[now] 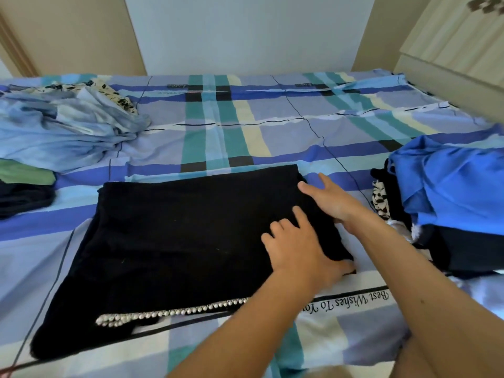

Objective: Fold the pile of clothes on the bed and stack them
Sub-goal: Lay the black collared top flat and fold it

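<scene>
Heads up: the black garment (177,241) is spread flat on the bed (245,118) right in front of you, and both hands are at its right edge. Your left hand (297,249) and right hand (330,197) lie flat on the cloth with fingers spread, so there's no real grip on anything. My guess is you're about to fold that side over. Nothing's pinning the left side, so the whole piece could slide and fold crooked. The beaded trim (169,312) along the near edge could snag or bunch inside the fold. The blue heap (450,181) is also near your right wrist, so a careless sweep could drag it over.
</scene>
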`<control>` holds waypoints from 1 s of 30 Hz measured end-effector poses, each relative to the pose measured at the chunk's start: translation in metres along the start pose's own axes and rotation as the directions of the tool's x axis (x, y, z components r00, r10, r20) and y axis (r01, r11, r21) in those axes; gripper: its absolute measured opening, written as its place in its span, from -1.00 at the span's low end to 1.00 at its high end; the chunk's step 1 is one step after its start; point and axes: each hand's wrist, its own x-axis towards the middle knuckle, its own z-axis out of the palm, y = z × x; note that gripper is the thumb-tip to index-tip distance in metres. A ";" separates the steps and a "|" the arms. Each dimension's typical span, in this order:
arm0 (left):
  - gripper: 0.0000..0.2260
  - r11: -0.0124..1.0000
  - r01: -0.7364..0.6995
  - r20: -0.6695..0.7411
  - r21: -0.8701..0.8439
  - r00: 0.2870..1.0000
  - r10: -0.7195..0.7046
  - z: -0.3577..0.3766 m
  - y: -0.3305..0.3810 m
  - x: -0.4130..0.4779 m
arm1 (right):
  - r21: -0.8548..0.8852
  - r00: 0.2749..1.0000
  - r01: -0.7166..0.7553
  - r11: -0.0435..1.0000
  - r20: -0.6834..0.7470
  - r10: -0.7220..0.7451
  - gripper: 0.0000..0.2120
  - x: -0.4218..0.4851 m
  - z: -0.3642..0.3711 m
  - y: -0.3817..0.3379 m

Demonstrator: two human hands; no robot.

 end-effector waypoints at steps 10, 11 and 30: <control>-0.35 0.853 -0.220 -0.067 0.474 0.956 0.285 0.009 0.003 0.006 | 0.101 0.978 0.194 0.976 0.059 -0.201 -0.34 0.027 0.004 0.013; -0.31 0.860 -0.243 -0.096 0.449 0.943 0.317 0.006 0.001 0.005 | 0.127 0.975 0.207 0.970 0.052 -0.215 -0.33 0.029 0.006 0.013; -0.50 0.446 -0.236 -0.434 -0.863 0.799 -0.417 -0.091 -0.176 -0.097 | -0.058 0.772 0.606 0.793 0.282 -0.569 -0.66 -0.022 0.170 -0.225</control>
